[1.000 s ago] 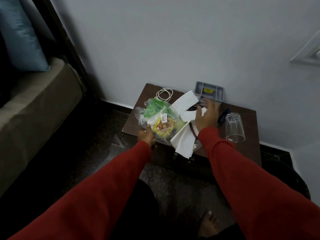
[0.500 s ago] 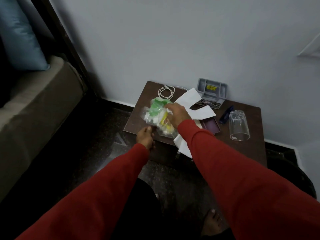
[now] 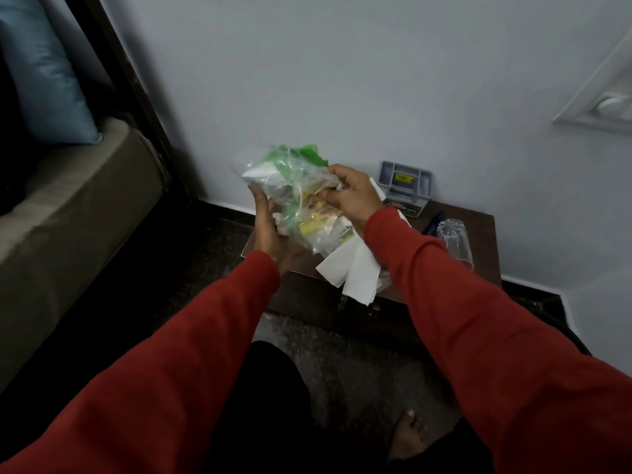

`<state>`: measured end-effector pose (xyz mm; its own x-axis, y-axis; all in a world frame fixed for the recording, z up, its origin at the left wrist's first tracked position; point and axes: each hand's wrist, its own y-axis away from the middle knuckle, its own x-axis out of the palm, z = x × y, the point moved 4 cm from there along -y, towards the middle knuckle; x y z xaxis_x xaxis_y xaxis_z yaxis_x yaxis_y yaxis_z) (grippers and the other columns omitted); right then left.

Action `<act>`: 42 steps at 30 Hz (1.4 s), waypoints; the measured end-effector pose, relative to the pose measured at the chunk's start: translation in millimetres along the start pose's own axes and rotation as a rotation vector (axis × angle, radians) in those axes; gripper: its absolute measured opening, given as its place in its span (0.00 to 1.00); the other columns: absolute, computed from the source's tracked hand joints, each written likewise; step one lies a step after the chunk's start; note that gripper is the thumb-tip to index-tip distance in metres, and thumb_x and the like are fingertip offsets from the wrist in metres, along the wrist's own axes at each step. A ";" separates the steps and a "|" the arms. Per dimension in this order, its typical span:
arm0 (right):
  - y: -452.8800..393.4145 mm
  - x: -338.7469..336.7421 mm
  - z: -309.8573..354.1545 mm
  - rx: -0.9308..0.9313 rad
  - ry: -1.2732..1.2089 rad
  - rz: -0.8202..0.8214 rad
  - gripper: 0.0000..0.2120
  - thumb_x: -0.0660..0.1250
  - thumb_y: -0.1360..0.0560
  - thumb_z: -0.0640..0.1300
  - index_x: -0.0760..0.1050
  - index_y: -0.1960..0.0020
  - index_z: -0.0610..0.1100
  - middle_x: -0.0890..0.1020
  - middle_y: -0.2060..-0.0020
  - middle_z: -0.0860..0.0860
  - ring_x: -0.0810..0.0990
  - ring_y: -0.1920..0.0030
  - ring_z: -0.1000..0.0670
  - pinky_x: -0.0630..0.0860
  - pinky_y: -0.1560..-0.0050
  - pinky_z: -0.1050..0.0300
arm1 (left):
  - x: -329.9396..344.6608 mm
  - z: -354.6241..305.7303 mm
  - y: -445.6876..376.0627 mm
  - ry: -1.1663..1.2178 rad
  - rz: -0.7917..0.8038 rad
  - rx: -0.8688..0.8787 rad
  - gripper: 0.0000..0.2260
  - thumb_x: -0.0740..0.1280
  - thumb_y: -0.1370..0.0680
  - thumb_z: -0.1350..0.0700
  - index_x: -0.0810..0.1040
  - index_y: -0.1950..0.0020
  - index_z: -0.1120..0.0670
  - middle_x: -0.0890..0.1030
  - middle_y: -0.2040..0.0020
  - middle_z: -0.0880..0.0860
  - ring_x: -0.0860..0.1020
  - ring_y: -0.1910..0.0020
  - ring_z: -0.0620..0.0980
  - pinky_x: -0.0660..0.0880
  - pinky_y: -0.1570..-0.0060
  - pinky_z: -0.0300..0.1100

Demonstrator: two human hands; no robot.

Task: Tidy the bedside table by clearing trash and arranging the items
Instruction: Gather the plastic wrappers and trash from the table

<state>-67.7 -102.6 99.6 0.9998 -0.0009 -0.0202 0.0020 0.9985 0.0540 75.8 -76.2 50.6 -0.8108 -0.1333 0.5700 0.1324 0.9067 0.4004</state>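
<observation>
A clear plastic bag (image 3: 294, 189) stuffed with green, yellow and white wrappers is lifted above the dark brown bedside table (image 3: 478, 248). My left hand (image 3: 270, 230) supports it from below and the left. My right hand (image 3: 352, 196) grips its upper right side. White paper napkins (image 3: 355, 271) hang over the table's front edge under the bag. An upturned clear glass (image 3: 456, 242) stands on the table's right part. A grey compartment tray (image 3: 405, 183) leans at the back against the wall, and a dark blue object (image 3: 432, 222) lies beside the glass.
A bed with a brown mattress (image 3: 68, 206) and a blue pillow (image 3: 44, 87) is at the left, behind a dark bedpost (image 3: 136, 90). The wall (image 3: 342, 80) stands right behind the table. My bare foot (image 3: 408, 436) rests on the dark speckled floor below.
The bag has risen off the table into both hands. My right hand came over from the table's middle onto the bag, and my left hand moved up from the table's front edge beneath it.
</observation>
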 end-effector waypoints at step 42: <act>-19.6 -37.2 -122.7 0.238 1.026 -0.393 0.10 0.58 0.24 0.49 0.76 0.51 0.49 0.83 0.51 0.47 0.79 0.46 0.43 0.62 0.41 0.44 | -73.4 105.0 -10.3 -0.084 -0.312 0.015 0.14 0.74 0.26 0.54 0.79 0.41 0.51 0.84 0.42 0.62 0.83 0.46 0.61 0.75 0.43 0.73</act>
<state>-107.4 -115.5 -23.2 0.4393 -0.1586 -0.8842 0.4265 0.9031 0.0499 74.1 -33.8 -70.7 -0.8551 -0.3734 0.3598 -0.1384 0.8331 0.5356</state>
